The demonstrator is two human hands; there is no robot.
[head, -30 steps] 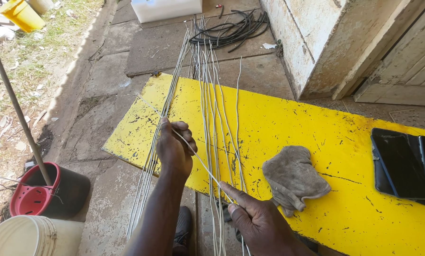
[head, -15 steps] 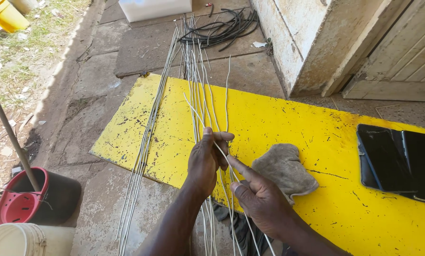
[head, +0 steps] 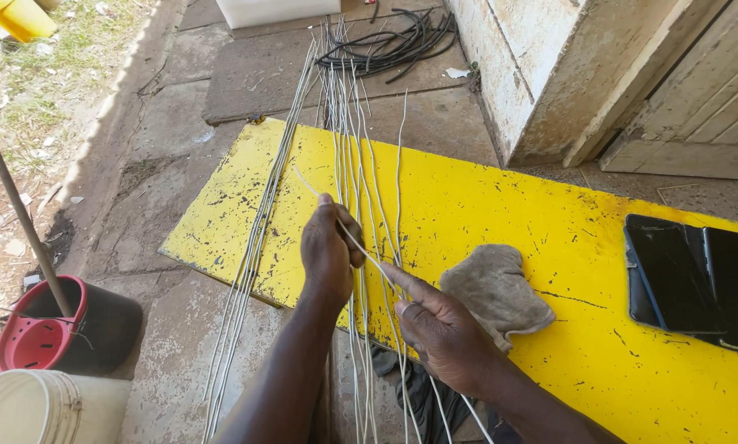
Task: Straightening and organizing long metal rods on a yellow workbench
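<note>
Far out to the left of both hands, a white bucket [head: 32,407] and a red-lined tub [head: 44,337] with a pole [head: 19,218] standing in it are sitting on the concrete floor [head: 171,353]. Closer in, a bundle of thin grey rods [head: 249,263] is lying across the edge of the yellow board [head: 484,189], just left of the left hand.

The left hand [head: 329,251] is curling shut, its grip closing around a single pale rod [head: 359,247] that is slanting from upper left down to the right. More loose rods [head: 360,156] are running straight away from the hands, beneath and beyond this grip.

The right hand [head: 439,329] is holding the same pale rod lower down, its grip partly closed with the forefinger stretching along the rod toward the left hand; the two hands are near but apart.

Just right of the right hand, a crumpled grey cloth [head: 496,292] is lying on the board. Well off to the right, two dark flat panels [head: 698,279] are resting on the board.
</note>
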